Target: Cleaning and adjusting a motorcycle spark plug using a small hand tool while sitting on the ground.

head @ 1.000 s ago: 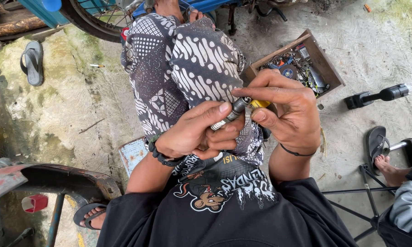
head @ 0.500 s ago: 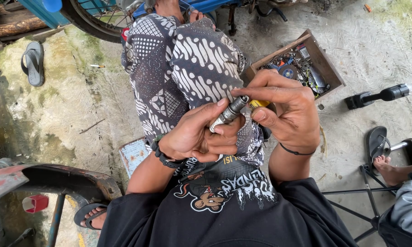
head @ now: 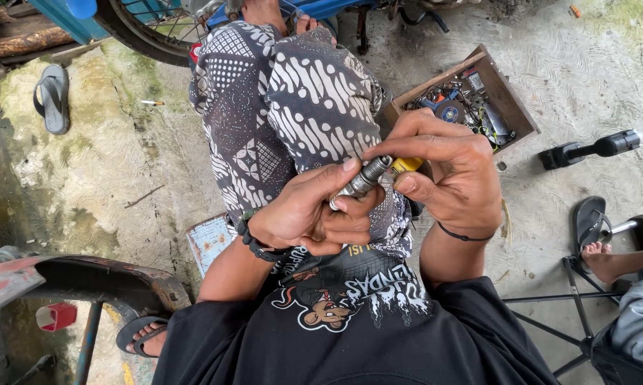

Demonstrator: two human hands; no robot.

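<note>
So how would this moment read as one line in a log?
left hand: grips small metal cylinder part | right hand: pinches yellow piece at its end | nearby: wooden box of parts on concrete

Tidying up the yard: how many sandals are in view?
3: a loose sandal on the concrete upper left, one on a foot lower left, one under another person's foot right. Others may be hidden.

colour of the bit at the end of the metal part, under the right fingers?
Yellow, at the end of the silvery metal part; head view, the only one.
</note>
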